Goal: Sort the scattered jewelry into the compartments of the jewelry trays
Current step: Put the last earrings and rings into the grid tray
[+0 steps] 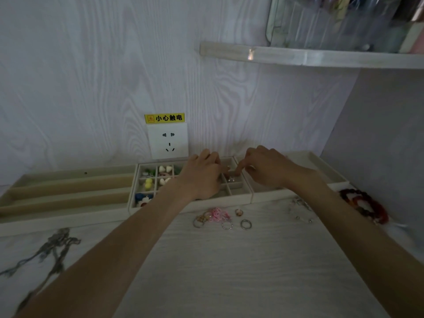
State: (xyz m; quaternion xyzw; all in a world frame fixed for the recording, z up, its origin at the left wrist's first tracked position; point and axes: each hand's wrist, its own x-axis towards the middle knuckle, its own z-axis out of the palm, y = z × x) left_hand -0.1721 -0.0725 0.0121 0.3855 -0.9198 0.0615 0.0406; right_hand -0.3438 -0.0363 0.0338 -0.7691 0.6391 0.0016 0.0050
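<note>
My left hand (202, 176) hovers over the right half of the beige grid tray (229, 199), its fingers curled, and seems to pinch a small ring (227, 168) at the fingertips. My right hand (267, 169) is beside it. Its index finger points straight down into a back-right compartment and the other fingers are curled. A silver ring (230, 179) lies in the compartment just in front. Beads and charms (148, 183) fill the tray's left compartments. On the table in front lie two silver rings (246, 224), a pink piece (216, 213) and a small stone ring (238, 212).
A long-slot tray (68, 195) stands at the left and another tray (321, 167) at the right. A clear bead bracelet (300, 211), red bead bracelets (364, 205) and a grey chain (54, 246) lie on the table. A wall socket (168, 141) is behind and a shelf (309, 57) above.
</note>
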